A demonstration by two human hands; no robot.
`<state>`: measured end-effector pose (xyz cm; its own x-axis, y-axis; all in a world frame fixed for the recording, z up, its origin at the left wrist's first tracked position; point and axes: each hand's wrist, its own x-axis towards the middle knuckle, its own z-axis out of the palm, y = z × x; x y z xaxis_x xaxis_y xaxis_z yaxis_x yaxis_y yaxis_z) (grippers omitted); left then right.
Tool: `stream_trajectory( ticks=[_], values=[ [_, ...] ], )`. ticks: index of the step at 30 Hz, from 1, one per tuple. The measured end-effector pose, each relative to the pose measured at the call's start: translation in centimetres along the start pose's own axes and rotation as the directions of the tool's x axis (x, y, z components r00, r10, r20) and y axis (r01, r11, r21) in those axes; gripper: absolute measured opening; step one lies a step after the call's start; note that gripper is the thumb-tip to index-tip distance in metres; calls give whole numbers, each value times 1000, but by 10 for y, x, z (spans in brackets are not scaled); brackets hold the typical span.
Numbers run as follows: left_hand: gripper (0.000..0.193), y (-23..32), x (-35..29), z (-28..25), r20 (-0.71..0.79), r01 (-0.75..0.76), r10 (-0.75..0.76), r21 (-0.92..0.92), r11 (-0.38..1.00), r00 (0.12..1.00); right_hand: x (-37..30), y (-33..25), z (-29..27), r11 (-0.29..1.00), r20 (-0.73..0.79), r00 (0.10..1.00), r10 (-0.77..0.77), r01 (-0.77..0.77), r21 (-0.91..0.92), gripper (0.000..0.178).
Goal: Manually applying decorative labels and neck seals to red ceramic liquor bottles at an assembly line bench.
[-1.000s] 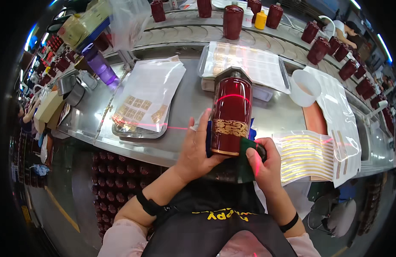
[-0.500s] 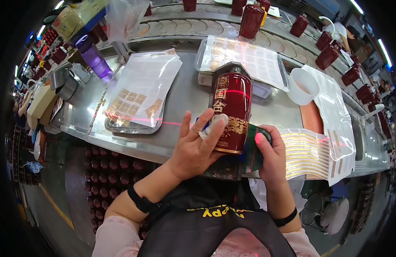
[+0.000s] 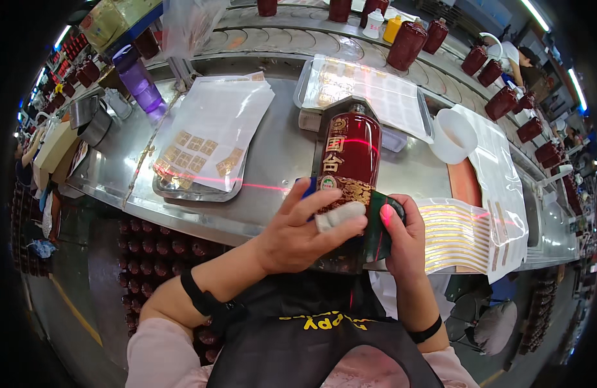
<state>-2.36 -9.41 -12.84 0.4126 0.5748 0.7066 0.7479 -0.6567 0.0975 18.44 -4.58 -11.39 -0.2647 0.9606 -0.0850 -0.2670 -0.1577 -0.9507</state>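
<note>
Left hand (image 3: 301, 234) over a dark red bottle (image 3: 353, 145)
Its fingers fan apart (one wears a white cover (image 3: 340, 216)); the right hand (image 3: 407, 242) pinches a green pad (image 3: 376, 234).

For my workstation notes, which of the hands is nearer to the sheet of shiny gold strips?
Right. The right hand is just left of the sheet; the left hand is farther left, at the dark-red bottle.
</note>
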Motion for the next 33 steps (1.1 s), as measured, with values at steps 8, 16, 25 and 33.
stream_trajectory(
  ticks=[8,16,25,33],
  values=[
    [55,4,4,1,38,152,-158,124,981,987,3,-2,-5,1000,16,1000,3,-3,2,19],
    [45,13,24,-5,171,-62,28,198,978,985,-1,0,-8,998,12,1000,5,-6,63,21],
    [102,9,11,1,68,408,-404,-68,910,912,8,-17,8,969,91,979,-181,194,-156,20],
    [107,-1,9,-7,106,363,-356,-52,930,928,20,-28,-22,850,1,957,-291,259,-458,27]
  ],
)
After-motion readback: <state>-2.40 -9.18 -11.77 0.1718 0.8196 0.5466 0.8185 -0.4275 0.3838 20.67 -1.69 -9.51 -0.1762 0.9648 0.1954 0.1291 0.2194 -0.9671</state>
